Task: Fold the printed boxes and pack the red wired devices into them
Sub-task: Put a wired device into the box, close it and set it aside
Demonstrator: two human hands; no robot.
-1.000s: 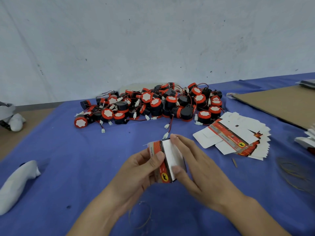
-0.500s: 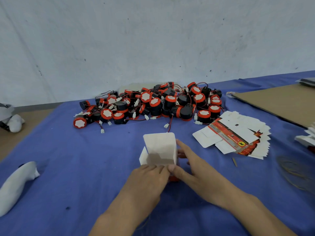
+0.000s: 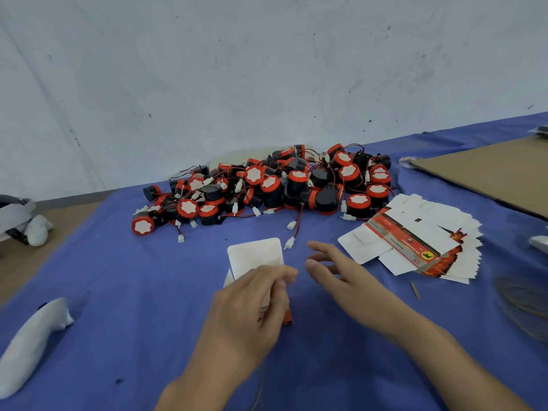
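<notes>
Head view: blue-clothed table [image 3: 118, 292]
Left hand [image 3: 252, 310]: grips small white folded cardboard box [image 3: 255, 254], mid-table
Right hand [image 3: 350, 277]: fingers spread, holding nothing, just beside box
Red-and-black wired devices [image 3: 267, 188]: heaped at far edge
Flat printed boxes [image 3: 415, 241]: fanned toward right edge

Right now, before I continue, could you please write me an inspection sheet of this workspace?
surface: blue cloth covering the table, lightly wrinkled.
job's things: pile of red-and-black round wired devices at the far side; fanned stack of flat printed cardboard boxes at right; half-folded white cardboard box in the middle.
clutter: white cloth bundle at left; brown cardboard sheet far right.
grips: left hand holds the half-folded box; right hand open, fingers spread, beside the box.
cables: thin red-and-black wires with white plugs trailing from the pile.
surroundings: scuffed pale wall.
</notes>
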